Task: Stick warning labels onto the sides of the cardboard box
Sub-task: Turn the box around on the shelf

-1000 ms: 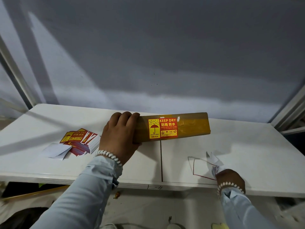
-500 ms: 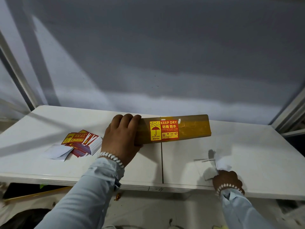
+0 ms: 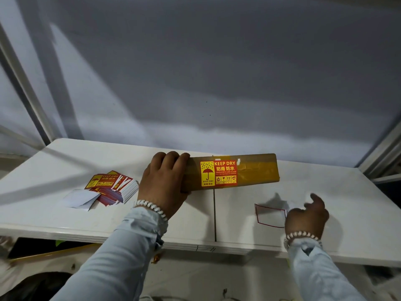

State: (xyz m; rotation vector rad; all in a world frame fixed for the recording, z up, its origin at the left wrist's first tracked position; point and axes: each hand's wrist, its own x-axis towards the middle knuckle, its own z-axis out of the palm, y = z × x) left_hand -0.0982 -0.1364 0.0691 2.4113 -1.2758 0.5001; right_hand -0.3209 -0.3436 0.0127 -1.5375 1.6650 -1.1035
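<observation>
- Your left hand stays clamped on the long brown cardboard box, standing on the white table; red-yellow label stuck.
- Your right hand, fingers now loosened, has dropped the red-edged backing sheet on the table.
- Next label: stack at left.

box left end: behind left hand | right hand: motion-blurred
</observation>
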